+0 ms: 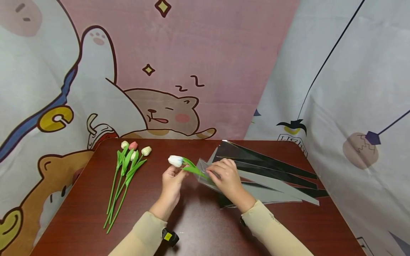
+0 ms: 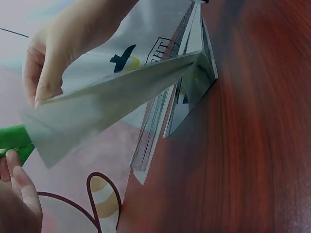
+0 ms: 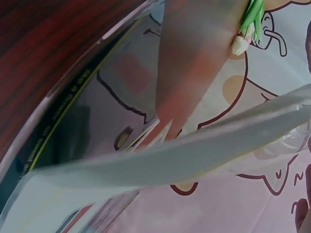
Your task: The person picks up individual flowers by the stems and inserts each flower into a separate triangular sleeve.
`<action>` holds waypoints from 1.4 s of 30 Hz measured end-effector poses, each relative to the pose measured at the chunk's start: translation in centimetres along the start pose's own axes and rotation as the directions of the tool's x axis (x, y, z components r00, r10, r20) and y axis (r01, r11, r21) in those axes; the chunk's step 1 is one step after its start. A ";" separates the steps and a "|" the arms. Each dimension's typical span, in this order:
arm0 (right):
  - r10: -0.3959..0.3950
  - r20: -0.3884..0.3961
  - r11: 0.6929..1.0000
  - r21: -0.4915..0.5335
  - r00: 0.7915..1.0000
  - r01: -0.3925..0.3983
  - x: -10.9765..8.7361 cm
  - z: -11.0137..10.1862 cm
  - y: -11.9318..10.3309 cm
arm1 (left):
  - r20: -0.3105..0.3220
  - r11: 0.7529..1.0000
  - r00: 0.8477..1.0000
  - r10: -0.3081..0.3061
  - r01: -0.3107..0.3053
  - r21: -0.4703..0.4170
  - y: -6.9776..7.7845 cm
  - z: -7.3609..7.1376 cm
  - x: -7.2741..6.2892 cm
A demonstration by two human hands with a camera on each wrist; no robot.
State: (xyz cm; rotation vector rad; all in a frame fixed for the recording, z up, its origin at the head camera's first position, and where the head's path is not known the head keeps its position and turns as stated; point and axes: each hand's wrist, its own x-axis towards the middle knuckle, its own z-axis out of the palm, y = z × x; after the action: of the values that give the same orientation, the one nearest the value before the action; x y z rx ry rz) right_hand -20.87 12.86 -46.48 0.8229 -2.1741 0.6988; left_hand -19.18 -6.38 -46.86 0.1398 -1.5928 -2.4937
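A white tulip (image 1: 175,161) with bluish tints and green leaves lies crosswise in front of me, its lower part inside a clear, cone-shaped flower sleeve (image 1: 205,172). My left hand (image 1: 171,183) pinches the tulip near its leaves, just under the bloom. With thumb and fingers my right hand (image 1: 226,177) holds the rim of the sleeve. In the left wrist view, that translucent sleeve (image 2: 104,114) tapers away to the right, while green leaves (image 2: 17,138) stick out of its wide mouth. The stem inside is mostly hidden.
Several flat sleeves (image 1: 272,170), some dark and some greyish, lie fanned out at the right of the brown table (image 1: 198,227). At the left lie several tulips (image 1: 126,170), cream and pink, with long stems. Cartoon-printed cloth (image 1: 217,64) hangs behind.
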 end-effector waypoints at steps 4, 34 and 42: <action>-0.001 -0.009 1.000 0.000 1.000 0.001 0.3 0.1 -0.2 | 0.011 1.000 1.000 -0.011 0.011 0.002 -0.3 0.3 -0.2; 0.025 -0.023 0.999 0.025 0.999 -0.025 0.4 0.1 -0.4 | 0.048 0.992 0.992 -0.118 0.120 -0.047 -0.8 0.6 -0.3; 0.014 -0.028 1.000 0.022 0.999 -0.014 0.6 0.0 -0.7 | 0.041 0.996 0.995 -0.090 0.090 -0.002 -0.9 0.7 -0.3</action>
State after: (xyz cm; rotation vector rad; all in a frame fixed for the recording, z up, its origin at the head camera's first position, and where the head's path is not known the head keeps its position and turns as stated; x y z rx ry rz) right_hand -20.69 12.18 -45.90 0.8047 -2.1523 0.7375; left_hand -19.06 -5.31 -47.41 0.1652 -1.6317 -2.5834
